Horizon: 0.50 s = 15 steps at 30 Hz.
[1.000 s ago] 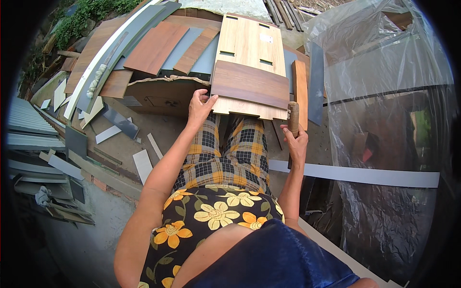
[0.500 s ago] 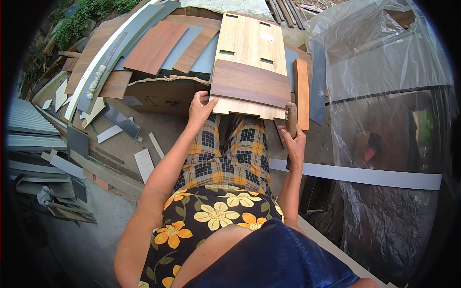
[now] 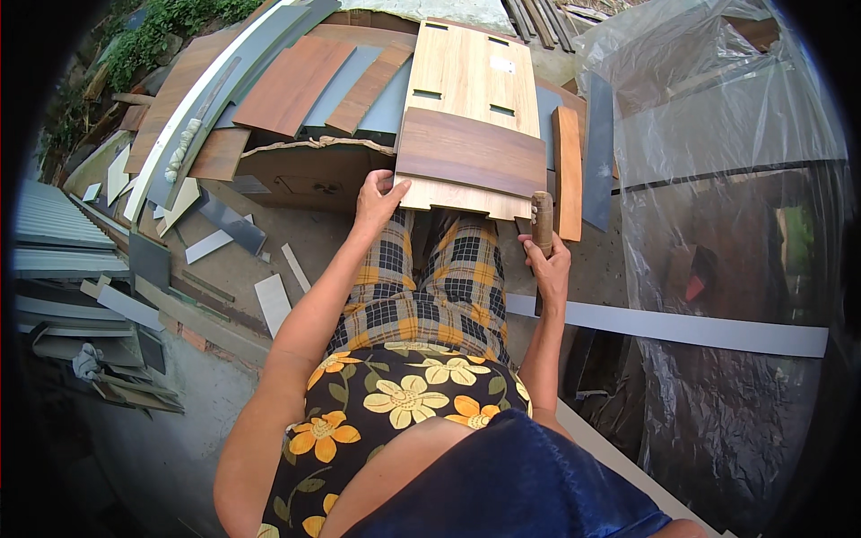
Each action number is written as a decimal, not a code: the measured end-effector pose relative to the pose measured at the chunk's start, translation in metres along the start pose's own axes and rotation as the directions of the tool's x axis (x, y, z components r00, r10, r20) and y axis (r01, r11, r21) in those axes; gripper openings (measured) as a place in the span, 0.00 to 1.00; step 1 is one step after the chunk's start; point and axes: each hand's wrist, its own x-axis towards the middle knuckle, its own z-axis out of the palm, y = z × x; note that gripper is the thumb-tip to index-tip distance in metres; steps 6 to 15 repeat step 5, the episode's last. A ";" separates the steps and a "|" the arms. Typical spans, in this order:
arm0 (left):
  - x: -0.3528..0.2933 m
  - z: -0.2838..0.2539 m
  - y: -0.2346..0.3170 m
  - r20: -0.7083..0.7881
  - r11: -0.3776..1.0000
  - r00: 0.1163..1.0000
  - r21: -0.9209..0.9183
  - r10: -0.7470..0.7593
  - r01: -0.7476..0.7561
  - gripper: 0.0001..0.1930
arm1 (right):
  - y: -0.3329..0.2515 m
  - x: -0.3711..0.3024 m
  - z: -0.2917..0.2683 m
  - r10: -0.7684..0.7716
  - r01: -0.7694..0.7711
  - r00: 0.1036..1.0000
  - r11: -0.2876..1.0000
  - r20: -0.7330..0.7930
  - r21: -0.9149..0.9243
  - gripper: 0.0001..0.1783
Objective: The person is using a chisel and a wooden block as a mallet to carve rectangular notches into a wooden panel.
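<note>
A long light-wood board [image 3: 475, 67] with several dark-edged slots and a notched near end lies in front of me. Across its near part rests a dark brown panel [image 3: 471, 151]. My left hand [image 3: 377, 199] grips the board's near left corner, thumb on top and the other fingers bent at the edge. Beside the near right corner, my right hand [image 3: 549, 264] is closed on a tool with a round brown wooden handle [image 3: 542, 222]. A narrow dark part of that tool shows below my fingers, against the forearm; its kind is unclear.
An open cardboard box [image 3: 309, 179] stands beyond my left hand, under brown and grey panels [image 3: 291, 85]. An orange-brown strip [image 3: 567, 175] lies right of the board. Clear plastic sheeting [image 3: 717, 394] hangs at right, crossed by a white strip [image 3: 682, 329]. Offcuts [image 3: 272, 305] litter the floor.
The whole view has shifted slightly. Both hands keep their holds, and the board and brown panel stay in place between them.
</note>
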 end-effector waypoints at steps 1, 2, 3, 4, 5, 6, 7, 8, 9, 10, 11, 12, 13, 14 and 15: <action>0.000 0.000 0.000 0.000 1.000 1.000 0.000 -0.001 0.001 0.35 | 0.000 0.000 0.001 0.003 -0.003 1.000 1.000 -0.001 0.013 0.13; 0.001 -0.001 -0.001 0.006 1.000 1.000 0.002 -0.009 0.009 0.35 | -0.001 0.000 0.001 0.002 -0.002 1.000 1.000 0.001 0.013 0.13; 0.001 -0.001 -0.002 0.011 1.000 1.000 0.003 -0.018 0.018 0.35 | 0.000 -0.001 0.002 0.001 -0.001 1.000 1.000 0.002 0.010 0.13; 0.001 -0.002 -0.003 0.014 1.000 0.999 0.008 -0.029 0.029 0.35 | 0.000 -0.001 0.003 0.000 0.000 1.000 1.000 0.003 0.008 0.12; 0.000 -0.002 0.000 0.020 0.999 0.999 0.014 -0.041 0.040 0.35 | 0.000 -0.001 0.003 0.000 0.000 1.000 1.000 0.002 0.008 0.12; 0.000 -0.002 0.000 0.020 0.999 0.999 0.014 -0.041 0.040 0.35 | 0.000 -0.001 0.003 0.000 0.000 1.000 1.000 0.002 0.008 0.12; 0.000 -0.002 0.000 0.020 0.999 0.999 0.014 -0.041 0.040 0.35 | 0.000 -0.001 0.003 0.000 0.000 1.000 1.000 0.002 0.008 0.12; 0.000 -0.002 0.000 0.020 0.999 0.999 0.014 -0.041 0.040 0.35 | 0.000 -0.001 0.003 0.000 0.000 1.000 1.000 0.002 0.008 0.12; 0.000 -0.002 0.000 0.020 0.999 0.999 0.014 -0.041 0.040 0.35 | 0.000 -0.001 0.003 0.000 0.000 1.000 1.000 0.002 0.008 0.12; 0.000 -0.002 0.000 0.020 0.999 0.999 0.014 -0.041 0.040 0.35 | 0.000 -0.001 0.003 0.000 0.000 1.000 1.000 0.002 0.008 0.12; 0.000 -0.002 0.000 0.020 0.999 0.999 0.014 -0.041 0.040 0.35 | 0.000 -0.001 0.003 0.000 0.000 1.000 1.000 0.002 0.008 0.12; 0.000 -0.002 0.000 0.020 0.999 0.999 0.014 -0.041 0.040 0.35 | 0.000 -0.001 0.003 0.000 0.000 1.000 1.000 0.002 0.008 0.12; 0.000 -0.002 0.000 0.020 0.999 0.999 0.014 -0.041 0.040 0.35 | 0.000 -0.001 0.003 0.000 0.000 1.000 1.000 0.002 0.008 0.12; 0.000 -0.002 0.000 0.020 0.999 0.999 0.014 -0.041 0.040 0.35 | 0.000 -0.001 0.003 0.000 0.000 1.000 1.000 0.002 0.008 0.12; 0.000 -0.002 0.000 0.020 0.999 0.999 0.014 -0.041 0.040 0.35 | 0.000 -0.001 0.003 0.000 0.000 1.000 1.000 0.002 0.008 0.12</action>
